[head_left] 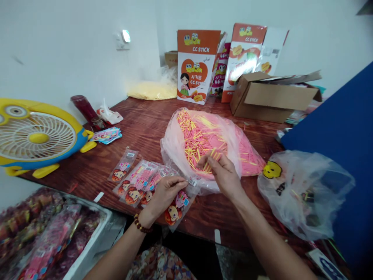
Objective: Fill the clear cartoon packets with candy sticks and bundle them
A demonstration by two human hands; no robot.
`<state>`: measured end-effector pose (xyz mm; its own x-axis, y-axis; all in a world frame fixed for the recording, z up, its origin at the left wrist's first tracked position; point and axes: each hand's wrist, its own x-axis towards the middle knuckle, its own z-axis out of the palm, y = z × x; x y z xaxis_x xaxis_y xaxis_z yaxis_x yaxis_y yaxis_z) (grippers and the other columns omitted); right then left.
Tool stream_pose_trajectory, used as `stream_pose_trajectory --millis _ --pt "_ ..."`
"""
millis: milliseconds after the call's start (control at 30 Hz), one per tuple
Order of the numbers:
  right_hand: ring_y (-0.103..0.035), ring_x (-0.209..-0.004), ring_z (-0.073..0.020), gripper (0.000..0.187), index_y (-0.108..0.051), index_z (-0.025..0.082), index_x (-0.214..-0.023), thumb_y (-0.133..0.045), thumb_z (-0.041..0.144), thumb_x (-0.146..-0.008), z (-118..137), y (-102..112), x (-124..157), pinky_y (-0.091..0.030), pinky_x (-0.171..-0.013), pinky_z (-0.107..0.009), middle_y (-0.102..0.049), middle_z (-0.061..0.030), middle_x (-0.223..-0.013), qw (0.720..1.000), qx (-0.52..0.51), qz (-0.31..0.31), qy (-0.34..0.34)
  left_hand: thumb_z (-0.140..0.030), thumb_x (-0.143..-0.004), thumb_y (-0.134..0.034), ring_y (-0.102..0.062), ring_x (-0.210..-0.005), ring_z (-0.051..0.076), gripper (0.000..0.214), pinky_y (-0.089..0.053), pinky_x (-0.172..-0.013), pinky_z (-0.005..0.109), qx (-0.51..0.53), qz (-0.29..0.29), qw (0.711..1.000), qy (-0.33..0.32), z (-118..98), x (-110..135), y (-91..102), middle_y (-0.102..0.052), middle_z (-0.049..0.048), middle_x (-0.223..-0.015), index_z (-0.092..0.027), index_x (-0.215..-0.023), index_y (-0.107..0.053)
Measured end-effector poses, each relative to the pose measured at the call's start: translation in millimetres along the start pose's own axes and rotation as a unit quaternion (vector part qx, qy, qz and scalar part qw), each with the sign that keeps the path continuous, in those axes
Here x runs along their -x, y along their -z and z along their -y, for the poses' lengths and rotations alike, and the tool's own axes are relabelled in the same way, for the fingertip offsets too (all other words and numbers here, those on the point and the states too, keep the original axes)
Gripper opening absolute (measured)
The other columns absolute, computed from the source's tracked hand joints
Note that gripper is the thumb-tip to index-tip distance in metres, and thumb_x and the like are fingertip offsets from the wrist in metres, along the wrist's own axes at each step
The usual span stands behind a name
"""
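My right hand (225, 174) is closed on a small bunch of thin pink-and-yellow sticks (215, 154), over the mouth of a big clear bag (171, 140). That bag is filled with many more loose sticks (201, 136). Lower and to the left, my left hand (166, 193) pinches the upper edge of a clear printed pouch (177, 212) with a red-haired cartoon figure on it. Beside the left hand several similar pouches (136, 182) lie overlapping, some with pink contents showing. One more pouch (124, 166) lies apart at their left.
A yellow-and-blue fan (55, 147) stands at the left. Below it, a white foam box (101, 229) holds filled packets. Printed cartons (194, 58) and an open cardboard box (271, 97) line the back. A translucent plastic bag (305, 194) sits at the right by a blue panel (340, 147).
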<state>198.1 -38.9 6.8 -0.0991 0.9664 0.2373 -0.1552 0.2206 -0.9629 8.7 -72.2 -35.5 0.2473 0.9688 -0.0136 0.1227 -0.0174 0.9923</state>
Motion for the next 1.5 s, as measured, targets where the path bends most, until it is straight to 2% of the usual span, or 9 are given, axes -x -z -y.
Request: stream_pose_trajectory --millis 167,400,667,833,933,1100,1200,1300,1500 --pt "-0.069 -0.073 -0.0176 0.016 -0.058 0.025 -0.096 -0.064 0.034 -0.085 9.0 -21.5 1.7 -0.054 -0.082 -0.038 -0.068 0.0031 -0.076 0.978 -0.202 -0.058 0.01 -0.041 -0.087 -0.059 -0.039 -0.057 0.01 0.036 -0.032 -0.054 0.022 0.005 0.003 1.0 -0.008 -2.3 1.5 -4.6 -0.046 -0.0026 -0.058 -0.015 -0.062 -0.057" --pt "-0.073 -0.082 -0.0187 0.01 -0.06 0.025 -0.097 -0.061 0.03 -0.089 -7.6 -34.8 10.4 -0.047 -0.099 -0.043 -0.071 0.0036 -0.078 0.975 -0.21 -0.065 -0.003 -0.04 -0.087 -0.06 -0.033 -0.055 0.009 0.035 -0.03 -0.053 0.022 0.038 -0.005 0.999 -0.01 -4.3 1.7 -6.6 -0.041 -0.004 -0.057 -0.015 -0.063 -0.056" --pt "-0.06 -0.12 -0.0207 0.014 -0.065 0.023 -0.098 -0.056 0.032 -0.092 -4.9 -21.3 16.4 -0.038 -0.11 -0.041 -0.073 -0.0037 -0.113 0.999 -0.038 0.02 -0.027 -0.037 -0.083 -0.065 -0.044 -0.06 0.01 0.026 -0.037 -0.059 0.022 0.099 -0.017 0.995 -0.01 -1.6 -8.0 -9.6 -0.056 -0.0018 -0.065 -0.014 -0.071 -0.067" --pt "-0.059 -0.121 -0.0206 0.024 -0.061 0.024 -0.111 -0.059 0.034 -0.09 8.8 -8.8 4.7 -0.043 -0.107 -0.042 -0.066 -0.006 -0.128 0.994 0.044 0.081 -0.054 -0.041 -0.079 -0.07 -0.053 -0.064 0.012 0.026 -0.043 -0.063 0.023 0.18 -0.012 0.984 0.008 -5.7 -22.4 -14.7 -0.065 0.0009 -0.073 -0.014 -0.078 -0.072" --pt "-0.057 -0.125 -0.0207 0.039 -0.049 0.03 -0.131 -0.055 0.035 -0.093 13.4 -1.4 -0.9 -0.045 -0.104 -0.044 -0.061 -0.0063 -0.135 0.994 0.081 0.066 -0.021 -0.041 -0.076 -0.074 -0.054 -0.065 0.011 0.027 -0.043 -0.063 0.023 0.208 -0.008 0.978 0.008 -7.4 -30.0 -17.0 -0.066 0.0012 -0.073 -0.014 -0.077 -0.072" --pt "-0.047 -0.135 -0.0228 0.036 -0.06 0.027 -0.128 -0.055 0.035 -0.093 13.5 11.3 -3.9 -0.034 -0.114 -0.045 -0.054 -0.0075 -0.143 0.95 0.263 0.153 0.068 -0.038 -0.076 -0.075 -0.053 -0.065 0.01 0.025 -0.042 -0.065 0.022 0.222 -0.026 0.974 -0.025 -3.4 -40.2 -19.8 -0.066 0.0004 -0.072 -0.013 -0.077 -0.073" --pt "-0.052 -0.128 -0.0223 0.038 -0.056 0.027 -0.131 -0.054 0.035 -0.094 11.8 22.0 -6.1 -0.039 -0.109 -0.044 -0.058 -0.0073 -0.138 0.951 0.255 0.169 0.044 -0.036 -0.077 -0.074 -0.056 -0.069 0.012 0.023 -0.045 -0.07 0.023 0.212 -0.027 0.976 -0.036 0.6 -42.5 -19.1 -0.069 0.0013 -0.077 -0.014 -0.081 -0.074" --pt "-0.065 -0.1 -0.0198 0.024 -0.064 0.024 -0.111 -0.059 0.036 -0.091 8.8 30.3 -8.5 -0.051 -0.088 -0.036 -0.07 -0.0048 -0.108 0.962 0.243 0.119 0.018 -0.037 -0.083 -0.068 -0.058 -0.074 0.014 0.024 -0.046 -0.073 0.026 0.173 -0.032 0.983 -0.047 -1.4 -40.0 -15.6 -0.07 0.0026 -0.08 -0.014 -0.085 -0.075" --pt "-0.059 -0.076 -0.0173 0.017 -0.068 0.021 -0.08 -0.065 0.037 -0.086 12.9 19.5 -6.5 -0.046 -0.071 -0.03 -0.066 -0.0011 -0.078 0.963 0.253 0.092 0.031 -0.033 -0.085 -0.065 -0.061 -0.084 0.018 0.02 -0.048 -0.08 0.027 0.083 -0.11 0.982 -0.129 -16.1 -30.3 -9.9 -0.072 0.0049 -0.089 -0.017 -0.086 -0.076"
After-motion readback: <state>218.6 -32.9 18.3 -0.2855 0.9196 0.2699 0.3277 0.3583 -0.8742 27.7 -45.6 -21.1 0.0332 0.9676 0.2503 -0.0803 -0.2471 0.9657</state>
